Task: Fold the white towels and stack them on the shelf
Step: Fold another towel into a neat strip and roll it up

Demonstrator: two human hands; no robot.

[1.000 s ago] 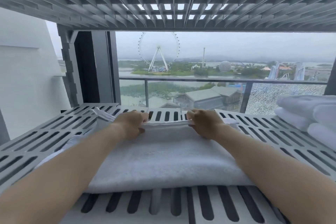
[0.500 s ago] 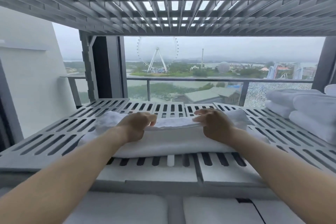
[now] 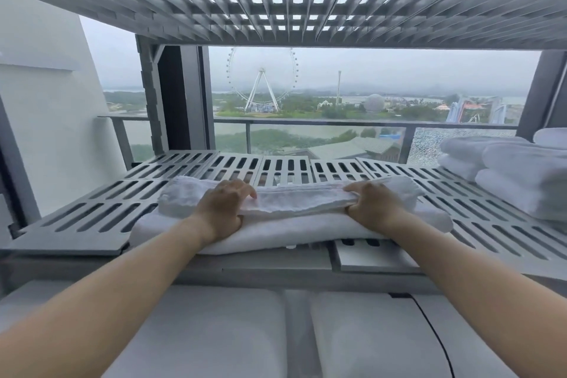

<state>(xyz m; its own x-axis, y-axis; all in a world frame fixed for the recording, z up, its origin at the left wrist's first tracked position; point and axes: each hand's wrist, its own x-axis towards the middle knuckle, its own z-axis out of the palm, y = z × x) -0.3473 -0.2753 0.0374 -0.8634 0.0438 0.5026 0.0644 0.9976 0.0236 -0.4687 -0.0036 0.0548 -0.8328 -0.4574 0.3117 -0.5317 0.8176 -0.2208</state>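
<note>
A white towel (image 3: 294,225) lies folded on the slotted grey shelf (image 3: 92,212), near its front edge. Its far layer is rolled back toward me into a thick fold (image 3: 294,199). My left hand (image 3: 225,207) rests on that fold with curled fingers over its top and the thumb under its near side. My right hand (image 3: 372,205) grips the fold's right part, fingers over it and thumb beneath. A stack of folded white towels (image 3: 509,173) sits at the shelf's right end.
A second slotted shelf (image 3: 282,0) hangs close overhead. Below the front edge lie white cushions (image 3: 196,334) with a black cable (image 3: 435,334) on the right one. Behind the shelf is a window with a railing. A white wall (image 3: 46,120) bounds the left.
My view has pulled back and down, so the cushions below show. Both hands have drawn the towel's far edge toward me, making the fold thicker and the towel narrower.
</note>
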